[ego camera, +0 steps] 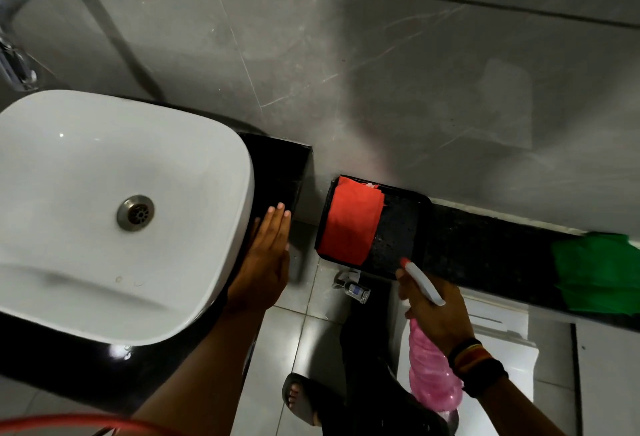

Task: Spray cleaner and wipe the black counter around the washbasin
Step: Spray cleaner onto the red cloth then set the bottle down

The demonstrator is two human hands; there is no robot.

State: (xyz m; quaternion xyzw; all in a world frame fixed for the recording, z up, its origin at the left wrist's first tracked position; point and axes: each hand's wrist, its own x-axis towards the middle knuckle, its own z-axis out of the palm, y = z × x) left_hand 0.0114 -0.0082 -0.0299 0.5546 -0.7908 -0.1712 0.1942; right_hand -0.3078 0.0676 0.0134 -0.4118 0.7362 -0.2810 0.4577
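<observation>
Right of the washbasin [104,200], over the floor, the pink spray bottle [433,373], judged light, thin-walled and slick, sits neck-gripped in the right hand [436,314], fingers [403,285] wrapped by the trigger; left hand [266,262] lies flat, fingers released, on the black desk [277,172].

counter strip [277,172] at the basin's [114,207] 3 o'clock: narrow, left hand [266,259] lies flat on it | gap to tray [398,227] at 3 o'clock: open | tray: red cloth [349,221] fills left half | ledge [485,248]: bare up to green cloth [595,273]
</observation>
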